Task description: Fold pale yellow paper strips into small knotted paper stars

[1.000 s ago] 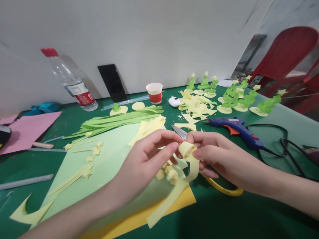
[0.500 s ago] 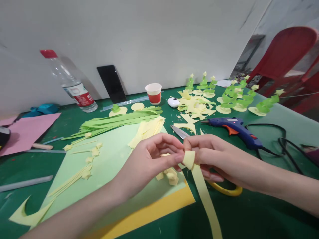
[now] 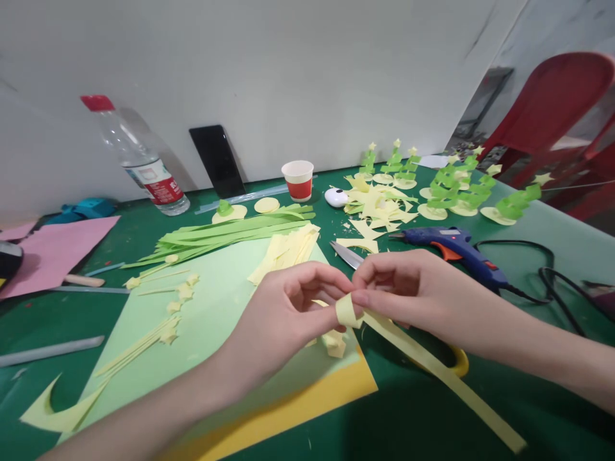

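Between my two hands is a pale yellow paper strip [image 3: 444, 371], looped at one end, its long tail slanting down to the right. My left hand [image 3: 295, 307] pinches the looped end between thumb and fingers. With thumb and forefinger, my right hand [image 3: 408, 285] grips the strip right beside the loop. Several small folded yellow paper pieces [image 3: 335, 344] lie under my left hand. Scissors [image 3: 346, 255] with a yellow handle rest behind and beneath my right hand, partly hidden. A bundle of yellow strips [image 3: 283, 251] lies on the light green sheet [image 3: 211, 346].
Green paper strips [image 3: 230, 232] lie behind the sheet. A blue glue gun [image 3: 456, 250] with a black cord is at right, near yellow scraps [image 3: 377, 203] and small green paper trees [image 3: 439, 192]. A paper cup [image 3: 298, 180], phone [image 3: 217, 160] and bottle [image 3: 154, 176] stand along the wall.
The strip's tail has swung from hanging nearly straight down to slanting right. The looped end has turned and shifted slightly left, and my right fingers have moved onto the strip beside it.
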A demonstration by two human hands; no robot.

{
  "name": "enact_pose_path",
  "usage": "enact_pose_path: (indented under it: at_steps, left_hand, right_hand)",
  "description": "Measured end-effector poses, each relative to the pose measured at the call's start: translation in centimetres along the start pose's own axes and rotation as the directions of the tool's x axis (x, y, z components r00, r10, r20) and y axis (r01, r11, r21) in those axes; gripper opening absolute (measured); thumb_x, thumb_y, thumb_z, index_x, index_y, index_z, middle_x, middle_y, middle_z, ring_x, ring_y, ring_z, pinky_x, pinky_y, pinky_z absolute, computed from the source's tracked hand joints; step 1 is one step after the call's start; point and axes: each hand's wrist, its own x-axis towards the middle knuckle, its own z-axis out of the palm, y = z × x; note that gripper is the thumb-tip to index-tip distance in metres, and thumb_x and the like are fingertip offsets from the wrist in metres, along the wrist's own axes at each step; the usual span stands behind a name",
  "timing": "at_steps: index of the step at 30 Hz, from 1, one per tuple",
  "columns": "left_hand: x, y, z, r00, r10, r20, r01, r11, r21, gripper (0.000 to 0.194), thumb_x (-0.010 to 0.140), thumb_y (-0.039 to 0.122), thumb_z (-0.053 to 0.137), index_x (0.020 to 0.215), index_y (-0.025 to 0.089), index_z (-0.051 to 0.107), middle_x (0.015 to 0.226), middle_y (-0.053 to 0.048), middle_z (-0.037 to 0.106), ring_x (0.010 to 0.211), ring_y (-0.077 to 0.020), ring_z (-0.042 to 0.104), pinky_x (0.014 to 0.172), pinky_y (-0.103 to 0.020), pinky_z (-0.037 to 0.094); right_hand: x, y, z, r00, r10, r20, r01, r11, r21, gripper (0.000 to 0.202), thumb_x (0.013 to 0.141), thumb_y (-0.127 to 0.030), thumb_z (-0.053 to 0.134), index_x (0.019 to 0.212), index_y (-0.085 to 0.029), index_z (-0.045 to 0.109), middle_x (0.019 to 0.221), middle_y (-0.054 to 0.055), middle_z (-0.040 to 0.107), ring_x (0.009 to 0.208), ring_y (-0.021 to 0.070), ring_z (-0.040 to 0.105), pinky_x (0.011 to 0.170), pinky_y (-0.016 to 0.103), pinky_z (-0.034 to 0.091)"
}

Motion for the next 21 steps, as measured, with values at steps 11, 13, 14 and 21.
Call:
enact_pose_path:
  at_steps: [11, 13, 14, 21]
  left_hand:
    - [-0.57, 0.15, -0.01, 0.994, 0.07, -0.082, -0.069, 0.997, 0.016, 0.007, 0.074, 0.014, 0.065, 0.077, 0.02, 0.066, 0.065, 0.006, 0.069, 0.059, -0.0089, 0.066, 0.051, -0.011, 0.05]
    - [-0.65, 0.05, -0.08, 0.99, 0.131, -0.056, -0.123, 0.985, 0.118, 0.012, 0.077, 0.013, 0.061, 0.083, 0.021, 0.067, 0.071, 0.004, 0.069, 0.063, -0.0095, 0.066, 0.052, -0.011, 0.05]
    - [-0.69, 0.02, -0.11, 0.984, 0.173, -0.035, -0.164, 0.971, 0.174, 0.016, 0.078, 0.011, 0.059, 0.086, 0.021, 0.067, 0.076, 0.003, 0.07, 0.064, -0.0095, 0.066, 0.053, -0.012, 0.05]
    - [-0.85, 0.23, 0.2, 0.972, 0.23, 0.048, -0.234, 0.926, 0.295, 0.034, 0.071, 0.014, 0.068, 0.103, 0.023, 0.063, 0.101, 0.002, 0.068, 0.085, -0.0125, 0.063, 0.079, -0.018, 0.05]
  right_hand:
    - [-0.24, -0.47, -0.58, 1.0, -0.01, -0.012, 0.01, 0.999, -0.036, 0.011, 0.071, -0.025, 0.062, 0.064, -0.018, 0.058, 0.051, -0.005, 0.042, 0.045, 0.0069, 0.033, 0.038, 0.019, 0.022]
    - [-0.29, -0.36, -0.55, 0.999, -0.016, -0.03, 0.015, 0.999, -0.03, 0.011, 0.071, -0.024, 0.061, 0.063, -0.019, 0.058, 0.05, -0.006, 0.04, 0.044, 0.0066, 0.031, 0.037, 0.019, 0.021]
    - [-0.27, -0.32, -0.54, 0.999, -0.023, -0.04, 0.022, 0.999, -0.031, 0.011, 0.071, -0.023, 0.061, 0.062, -0.019, 0.058, 0.05, -0.006, 0.04, 0.043, 0.0064, 0.03, 0.037, 0.019, 0.02]
    - [0.03, -0.45, -0.57, 0.996, -0.018, -0.091, 0.017, 1.0, -0.018, 0.014, 0.068, -0.024, 0.067, 0.059, -0.019, 0.057, 0.049, -0.004, 0.048, 0.044, 0.0073, 0.038, 0.039, 0.019, 0.029]
